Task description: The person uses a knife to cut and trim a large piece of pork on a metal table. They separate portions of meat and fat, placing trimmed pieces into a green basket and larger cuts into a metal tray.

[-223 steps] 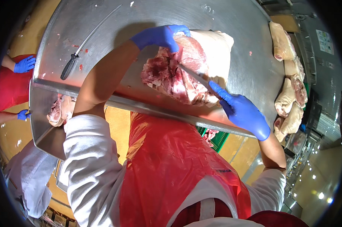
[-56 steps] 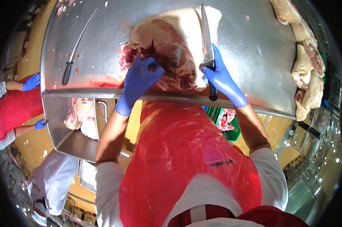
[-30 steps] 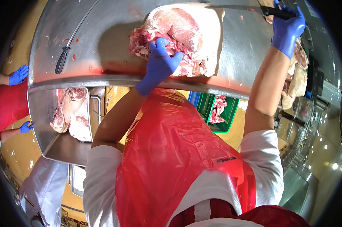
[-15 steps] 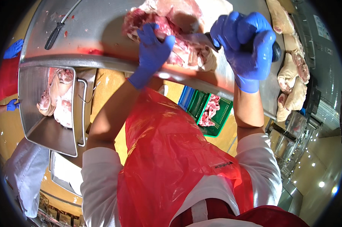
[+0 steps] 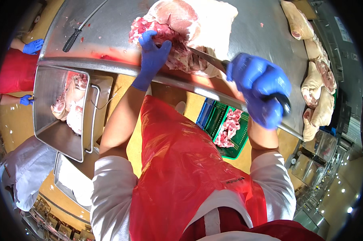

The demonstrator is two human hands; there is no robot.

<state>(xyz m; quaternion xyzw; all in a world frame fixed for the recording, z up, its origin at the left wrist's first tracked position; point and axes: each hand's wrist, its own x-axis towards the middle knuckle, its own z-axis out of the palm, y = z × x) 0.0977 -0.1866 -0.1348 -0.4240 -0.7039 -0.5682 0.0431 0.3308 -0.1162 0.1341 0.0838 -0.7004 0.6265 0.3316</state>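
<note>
My left hand (image 5: 152,56) rests on the red, bony part of a large pork cut (image 5: 177,24), its fingers curled on the meat. The cut has pale skin or fat on its right. My right hand (image 5: 260,88) is closed round the black handle of a long knife (image 5: 206,56), whose blade angles up-left into the meat; the tip is hard to see. A black-handled steel rod (image 5: 73,37) lies to the left on the metal table (image 5: 253,44).
Pork pieces (image 5: 317,92) line the table's right. A steel bin (image 5: 45,104) with meat and a tray (image 5: 69,176) sit lower left; a green crate (image 5: 237,140) with scraps and blue crate (image 5: 205,110) are below. Co-workers (image 5: 17,70) (image 5: 25,172) stand at left.
My right hand has brought the knife from raised at the far right down into the cut, then slightly toward the near edge. My left hand stays on the meat.
</note>
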